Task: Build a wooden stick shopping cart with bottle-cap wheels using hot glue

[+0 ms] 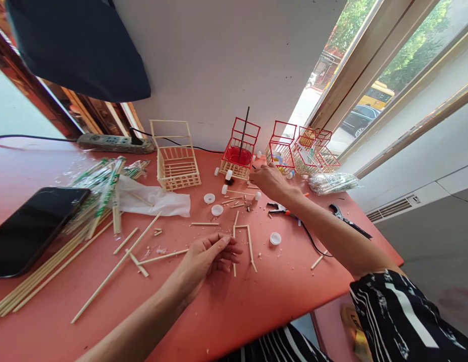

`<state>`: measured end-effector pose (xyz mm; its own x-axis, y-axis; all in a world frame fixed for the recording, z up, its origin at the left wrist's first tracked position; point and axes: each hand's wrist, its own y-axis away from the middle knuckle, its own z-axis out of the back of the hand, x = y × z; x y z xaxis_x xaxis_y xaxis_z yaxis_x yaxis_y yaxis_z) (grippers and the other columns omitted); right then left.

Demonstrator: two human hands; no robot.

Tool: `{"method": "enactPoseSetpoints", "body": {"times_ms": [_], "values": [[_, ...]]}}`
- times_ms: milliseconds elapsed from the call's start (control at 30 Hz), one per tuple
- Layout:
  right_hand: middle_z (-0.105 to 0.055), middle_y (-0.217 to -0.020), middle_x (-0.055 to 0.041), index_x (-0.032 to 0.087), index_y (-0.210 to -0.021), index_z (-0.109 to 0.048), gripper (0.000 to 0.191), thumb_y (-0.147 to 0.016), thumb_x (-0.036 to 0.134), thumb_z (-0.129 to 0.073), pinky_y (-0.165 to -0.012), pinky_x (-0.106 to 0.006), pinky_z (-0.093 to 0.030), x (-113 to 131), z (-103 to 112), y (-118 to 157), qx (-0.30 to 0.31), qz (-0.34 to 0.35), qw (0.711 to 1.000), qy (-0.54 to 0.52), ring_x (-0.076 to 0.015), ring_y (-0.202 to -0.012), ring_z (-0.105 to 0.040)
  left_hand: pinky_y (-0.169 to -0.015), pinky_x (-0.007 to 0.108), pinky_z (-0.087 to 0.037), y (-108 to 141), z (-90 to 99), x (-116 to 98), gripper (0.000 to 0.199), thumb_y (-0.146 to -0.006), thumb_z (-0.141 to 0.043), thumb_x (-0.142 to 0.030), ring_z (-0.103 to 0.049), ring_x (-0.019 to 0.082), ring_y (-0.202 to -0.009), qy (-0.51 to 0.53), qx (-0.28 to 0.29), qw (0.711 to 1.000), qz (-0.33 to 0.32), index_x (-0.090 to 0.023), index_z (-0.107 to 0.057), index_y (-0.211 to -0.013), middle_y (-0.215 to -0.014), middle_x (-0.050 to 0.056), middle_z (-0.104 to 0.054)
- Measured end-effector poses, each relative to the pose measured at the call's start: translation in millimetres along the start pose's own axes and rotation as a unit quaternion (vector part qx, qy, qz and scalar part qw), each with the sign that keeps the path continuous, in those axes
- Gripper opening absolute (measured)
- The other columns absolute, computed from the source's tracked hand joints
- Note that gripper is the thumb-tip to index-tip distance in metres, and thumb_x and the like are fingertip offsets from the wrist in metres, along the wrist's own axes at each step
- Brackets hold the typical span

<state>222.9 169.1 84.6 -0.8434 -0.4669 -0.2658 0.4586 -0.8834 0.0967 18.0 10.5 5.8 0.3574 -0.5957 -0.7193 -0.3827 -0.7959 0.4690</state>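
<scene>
My left hand [213,254] hovers over the front middle of the table, fingers loosely curled and apart, with nothing seen in them. Beside it lies a small frame of joined wooden sticks [249,244]. My right hand [270,182] reaches to the back, its fingers bent together beside a small stick cart [234,170]. A small dark tip shows at those fingers, but I cannot make out what it is. The cart has a red frame, a red bowl [238,155] and a dark upright rod [244,128]. White bottle caps [228,174] sit near its base.
A plain stick cart [179,166] stands left; red-trimmed carts [282,148] stand right. Pliers [281,208], a glue gun [349,221], loose caps [275,239] and stick scraps [205,223] are scattered about. A phone [35,226], packaged chopsticks [115,196] and a power strip [115,143] occupy the left.
</scene>
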Motion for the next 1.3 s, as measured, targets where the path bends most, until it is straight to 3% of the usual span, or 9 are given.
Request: {"method": "enactPoseSetpoints", "body": {"times_ms": [167, 333, 567, 767, 1067, 1200, 1300], "values": [[-0.076, -0.093, -0.0161, 0.01, -0.092, -0.076, 0.025, -0.087, 0.002, -0.053, -0.085, -0.038, -0.033, 5, 0, -8, 0.039, -0.005, 0.999, 0.006, -0.0266, -0.091, -0.063, -0.049, 0.021, -0.047, 2, -0.3, 1, 0.057, -0.057, -0.091, -0.062, -0.066, 0.015, -0.059, -0.015, 0.009, 1.0, -0.02, -0.015, -0.067, -0.078, -0.069, 0.006, -0.073], [-0.075, -0.091, -0.0166, 0.008, -0.095, -0.077, 0.034, -0.081, -0.006, -0.05, -0.088, -0.042, -0.036, 12, 3, -11, 0.065, -0.002, 0.998, 0.008, -0.0264, -0.086, -0.063, -0.047, 0.02, -0.042, 2, 0.2, 1, 0.054, -0.065, -0.083, -0.067, -0.058, 0.011, -0.05, -0.06, 0.013, 0.997, -0.039, -0.017, -0.061, -0.069, -0.059, 0.002, -0.066], [-0.075, -0.094, -0.0189, 0.007, -0.097, -0.078, 0.032, -0.089, 0.002, -0.048, -0.092, -0.046, -0.039, 12, -3, -14, 0.074, 0.002, 0.997, -0.004, -0.0271, -0.087, -0.062, -0.045, 0.02, -0.039, 2, -0.9, 0, 0.056, -0.063, -0.082, -0.069, -0.055, 0.011, -0.047, -0.066, 0.009, 0.997, -0.039, -0.018, -0.059, -0.068, -0.056, 0.001, -0.064], [-0.076, -0.099, -0.0206, 0.008, -0.095, -0.077, 0.026, -0.091, 0.005, -0.052, -0.094, -0.043, -0.039, 12, -4, -16, 0.076, -0.003, 0.997, -0.005, -0.0283, -0.092, -0.065, -0.049, 0.02, -0.043, 1, 1.4, 3, 0.054, -0.065, -0.083, -0.067, -0.056, 0.01, -0.048, -0.059, 0.009, 0.997, -0.042, -0.018, -0.061, -0.069, -0.056, 0.0, -0.064], [-0.077, -0.097, -0.0185, 0.007, -0.096, -0.077, 0.025, -0.091, 0.004, -0.053, -0.092, -0.039, -0.038, 6, 4, -13, 0.076, 0.004, 0.997, 0.013, -0.0262, -0.091, -0.068, -0.047, 0.02, -0.038, 2, -1.7, 1, 0.057, -0.063, -0.082, -0.07, -0.05, 0.009, -0.046, -0.071, -0.001, 0.997, -0.041, -0.019, -0.057, -0.066, -0.052, -0.002, -0.056], [-0.076, -0.094, -0.0164, 0.008, -0.094, -0.076, 0.023, -0.093, 0.005, -0.052, -0.09, -0.039, -0.037, 0, 12, -7, 0.058, 0.009, 0.998, 0.024, -0.0263, -0.092, -0.067, -0.046, 0.021, -0.032, 2, -0.1, 1, 0.056, -0.069, -0.076, -0.064, -0.037, 0.007, -0.043, -0.092, -0.022, 0.993, -0.07, -0.022, -0.04, -0.058, -0.047, -0.008, -0.037], [-0.075, -0.09, -0.0156, 0.009, -0.091, -0.074, 0.026, -0.097, 0.009, -0.049, -0.087, -0.039, -0.037, 3, 20, 8, 0.034, 0.007, 0.999, 0.029, -0.0271, -0.092, -0.066, -0.047, 0.023, -0.029, 4, 1.7, 0, 0.048, -0.076, -0.069, -0.051, -0.035, 0.008, -0.046, -0.171, -0.061, 0.976, -0.123, -0.023, -0.035, -0.056, -0.049, -0.007, -0.037]]}}
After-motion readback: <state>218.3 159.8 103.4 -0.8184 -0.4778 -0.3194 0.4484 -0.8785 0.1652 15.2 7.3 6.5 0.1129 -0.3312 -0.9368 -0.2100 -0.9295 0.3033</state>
